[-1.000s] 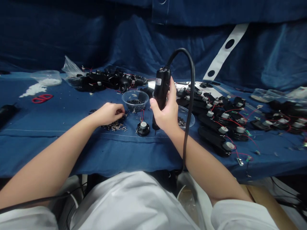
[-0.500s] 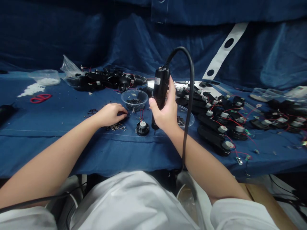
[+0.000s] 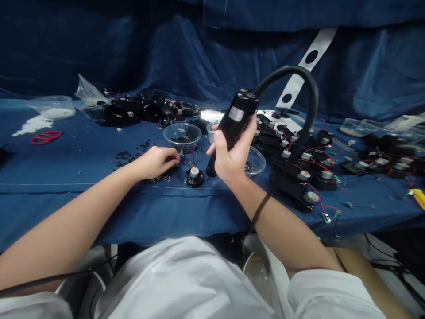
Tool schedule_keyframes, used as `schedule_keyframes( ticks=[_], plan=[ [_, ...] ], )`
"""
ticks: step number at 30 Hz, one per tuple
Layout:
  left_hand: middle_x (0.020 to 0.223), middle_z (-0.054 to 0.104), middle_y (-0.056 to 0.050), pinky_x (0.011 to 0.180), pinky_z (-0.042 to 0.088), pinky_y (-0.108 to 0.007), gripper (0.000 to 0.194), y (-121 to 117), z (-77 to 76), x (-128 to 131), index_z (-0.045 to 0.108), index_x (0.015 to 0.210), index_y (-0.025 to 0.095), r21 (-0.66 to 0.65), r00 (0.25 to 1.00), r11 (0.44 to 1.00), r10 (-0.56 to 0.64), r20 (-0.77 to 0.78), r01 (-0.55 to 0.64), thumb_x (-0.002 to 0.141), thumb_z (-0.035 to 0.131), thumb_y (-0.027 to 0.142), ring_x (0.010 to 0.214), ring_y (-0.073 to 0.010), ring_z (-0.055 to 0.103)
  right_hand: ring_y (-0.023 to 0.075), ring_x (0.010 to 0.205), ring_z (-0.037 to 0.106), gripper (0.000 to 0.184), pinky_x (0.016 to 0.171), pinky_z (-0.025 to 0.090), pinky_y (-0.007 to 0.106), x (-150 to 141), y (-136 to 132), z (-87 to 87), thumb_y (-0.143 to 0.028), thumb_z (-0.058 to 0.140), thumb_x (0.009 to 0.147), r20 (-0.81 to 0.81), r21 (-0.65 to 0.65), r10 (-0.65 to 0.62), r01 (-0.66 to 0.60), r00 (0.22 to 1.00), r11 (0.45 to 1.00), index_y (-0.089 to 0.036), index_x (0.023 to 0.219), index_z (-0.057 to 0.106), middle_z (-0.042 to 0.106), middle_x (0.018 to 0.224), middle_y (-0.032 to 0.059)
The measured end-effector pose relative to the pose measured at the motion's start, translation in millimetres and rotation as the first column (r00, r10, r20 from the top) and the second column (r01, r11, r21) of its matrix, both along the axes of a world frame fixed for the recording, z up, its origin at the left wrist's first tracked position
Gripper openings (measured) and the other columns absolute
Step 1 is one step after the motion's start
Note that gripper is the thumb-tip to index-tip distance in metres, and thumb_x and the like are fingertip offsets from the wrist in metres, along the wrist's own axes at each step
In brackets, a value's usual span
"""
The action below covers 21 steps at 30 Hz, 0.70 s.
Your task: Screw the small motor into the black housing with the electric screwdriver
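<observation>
My right hand is wrapped round a black electric screwdriver, its tip tilted down and left, its thick cord looping from the top. Just left of the tip stands a small round black part with a silver motor and red wires rising from it. My left hand is low over the cloth with its fingers curled together at the tips. Whatever they pinch is too small to make out. Loose screws lie beneath that hand. Close beyond its fingertips sits a clear bowl with dark screws inside.
Black housings with motors and wires crowd the right side. A second clear bowl is partly behind my right hand. More black parts are piled at the back left. Red scissors lie near a tub of white pieces.
The screwdriver has tilted, its top leaning to the right, and its cord has swung right. My left hand has shifted slightly right, nearer the motor part. The view has turned a little right.
</observation>
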<state>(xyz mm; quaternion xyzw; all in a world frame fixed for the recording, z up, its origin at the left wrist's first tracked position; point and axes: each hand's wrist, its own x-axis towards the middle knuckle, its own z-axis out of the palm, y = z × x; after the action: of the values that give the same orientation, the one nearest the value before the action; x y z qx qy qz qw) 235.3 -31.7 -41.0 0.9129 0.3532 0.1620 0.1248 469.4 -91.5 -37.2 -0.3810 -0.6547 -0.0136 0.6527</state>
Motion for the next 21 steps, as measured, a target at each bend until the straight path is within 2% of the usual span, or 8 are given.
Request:
schedule_keyframes(
  ticks=[2, 5, 8, 11, 17, 21],
  plan=[
    [0.096, 0.081, -0.004, 0.092, 0.056, -0.034, 0.026, -5.5, 4.0, 2.2, 0.075, 0.098, 0.021, -0.082, 0.999, 0.997, -0.007, 0.052, 0.011, 0.094, 0.057, 0.04, 0.088, -0.0211, 0.074, 0.0108, 0.047, 0.058, 0.076, 0.043, 0.057, 0.029, -3.6, -1.1, 1.6, -0.063, 0.033, 0.108, -0.147, 0.037, 0.029, -0.024, 0.989, 0.999, -0.042, 0.166, -0.01, 0.07, 0.112, 0.0058],
    [0.096, 0.083, -0.002, 0.095, 0.058, -0.035, 0.026, -10.4, 5.6, 5.2, 0.076, 0.101, 0.022, -0.176, 0.993, 0.984, -0.018, 0.117, 0.039, 0.092, 0.064, 0.043, 0.091, -0.0213, 0.076, 0.0102, 0.044, 0.055, 0.073, 0.039, 0.051, 0.028, -5.7, 1.3, 2.2, -0.067, 0.034, 0.106, -0.225, 0.108, 0.079, -0.056, 0.971, 0.993, -0.045, 0.164, -0.005, 0.068, 0.109, 0.0043],
    [0.096, 0.083, -0.003, 0.099, 0.06, -0.037, 0.028, -10.3, 3.0, 6.1, 0.077, 0.103, 0.022, -0.238, 0.985, 0.97, -0.016, 0.172, 0.057, 0.088, 0.07, 0.045, 0.093, -0.0228, 0.078, 0.0114, 0.045, 0.055, 0.071, 0.041, 0.053, 0.031, -6.6, 4.1, 0.5, -0.066, 0.034, 0.105, -0.274, 0.146, 0.116, -0.078, 0.955, 0.986, -0.046, 0.162, -0.003, 0.067, 0.112, 0.0052],
    [0.096, 0.083, -0.004, 0.1, 0.062, -0.039, 0.031, -8.5, 0.2, 5.5, 0.078, 0.1, 0.022, -0.266, 0.98, 0.961, -0.023, 0.199, 0.076, 0.085, 0.073, 0.049, 0.093, -0.0242, 0.079, 0.0111, 0.044, 0.053, 0.073, 0.042, 0.053, 0.032, -10.0, 2.6, -0.3, -0.07, 0.033, 0.103, -0.282, 0.13, 0.101, -0.067, 0.954, 0.989, -0.046, 0.162, -0.003, 0.067, 0.112, 0.0058],
    [0.097, 0.083, -0.004, 0.099, 0.063, -0.039, 0.034, -9.5, 0.5, 5.7, 0.078, 0.103, 0.021, -0.276, 0.977, 0.956, -0.043, 0.208, 0.101, 0.085, 0.073, 0.05, 0.092, -0.0234, 0.079, 0.0107, 0.043, 0.053, 0.074, 0.042, 0.055, 0.031, -15.9, -3.7, 1.4, -0.072, 0.029, 0.103, -0.253, 0.055, 0.065, -0.052, 0.965, 0.997, -0.042, 0.162, -0.004, 0.068, 0.112, 0.0057],
    [0.098, 0.084, -0.004, 0.099, 0.063, -0.037, 0.033, -11.4, 1.5, 7.4, 0.079, 0.107, 0.021, -0.259, 0.98, 0.961, -0.049, 0.194, 0.099, 0.088, 0.07, 0.047, 0.093, -0.0224, 0.079, 0.0103, 0.044, 0.055, 0.073, 0.043, 0.056, 0.031, -15.1, -2.8, 0.2, -0.072, 0.032, 0.103, -0.255, 0.067, 0.068, -0.052, 0.964, 0.996, -0.042, 0.161, -0.001, 0.069, 0.112, 0.005]
  ],
)
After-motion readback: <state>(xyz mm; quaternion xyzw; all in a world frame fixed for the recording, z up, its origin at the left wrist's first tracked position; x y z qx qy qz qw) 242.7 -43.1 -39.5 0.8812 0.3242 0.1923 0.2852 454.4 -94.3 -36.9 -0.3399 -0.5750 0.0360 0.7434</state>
